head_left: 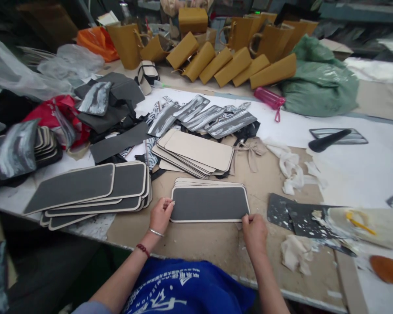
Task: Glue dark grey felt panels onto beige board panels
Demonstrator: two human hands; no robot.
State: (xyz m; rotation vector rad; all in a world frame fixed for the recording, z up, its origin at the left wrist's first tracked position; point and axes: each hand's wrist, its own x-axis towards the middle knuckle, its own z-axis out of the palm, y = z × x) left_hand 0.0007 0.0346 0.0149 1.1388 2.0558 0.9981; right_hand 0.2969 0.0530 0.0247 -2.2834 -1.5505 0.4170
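Note:
A dark grey panel with a cream edge (210,204) lies flat on top of a small stack in front of me. At its left edge my left hand (161,214) pinches the side between thumb and fingers. My right hand (254,231) has its fingers closed on the lower right corner of the same panel. Behind this stack is a pile of cream panels (199,150). More grey panels with cream edges (75,185) are piled unevenly to the left of my left hand.
Grey-white painted strips (199,113) lie behind the cream pile. Mustard-coloured bags (232,65) stand farther back, beside a green plastic bag (321,78). Right of my right hand are a stained dark board (281,211) and a crumpled cloth (296,253). A person is partly visible at the back.

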